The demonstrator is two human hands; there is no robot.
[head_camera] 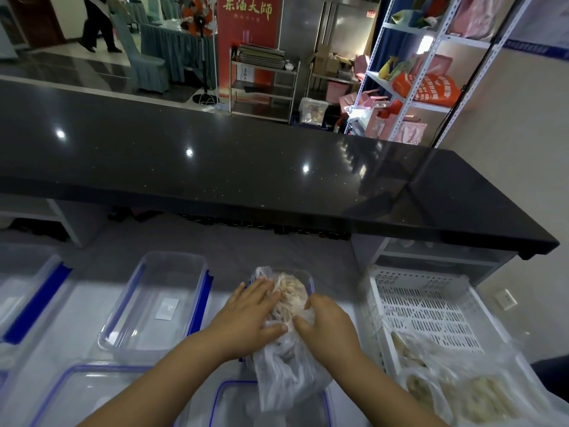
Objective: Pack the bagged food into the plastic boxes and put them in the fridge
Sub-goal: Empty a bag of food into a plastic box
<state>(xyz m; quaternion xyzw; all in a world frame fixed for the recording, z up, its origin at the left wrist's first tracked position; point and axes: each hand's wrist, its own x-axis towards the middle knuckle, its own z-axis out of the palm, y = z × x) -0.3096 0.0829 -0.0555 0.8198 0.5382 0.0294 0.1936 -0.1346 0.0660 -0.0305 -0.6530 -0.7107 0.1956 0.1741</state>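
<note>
So both hands are on the bag of food point(291, 291), lower middle of the frame. The bag sits in a small clear plastic box point(308, 276); you only see the box's far rim poking out behind it. The loose tail of the bag spills toward the bottom edge, over a blue-rimmed lid point(229, 405).

The left hand point(251, 315) lies flat on the left side of the bag. Its fingers point(261, 288) are straight and pressed close together, pointing up-frame, and the thumb point(275, 328) is stretched out sideways across the plastic. It's pressing, not grabbing.

The right hand point(328, 323) is different. Its fingers point(312, 300) are curled in and bunch the plastic on the right side of the bag, thumb tucked in near the left thumb, almost touching it. How much plastic it has pinched I can't tell, it's a bit blurry there.

Left of the hands is an empty box point(144, 306) with blue clips. On the right is a white crate point(425, 306) with more bagged food point(468, 399) in its near end. A black counter point(246, 167) runs across the middle of the frame.
</note>
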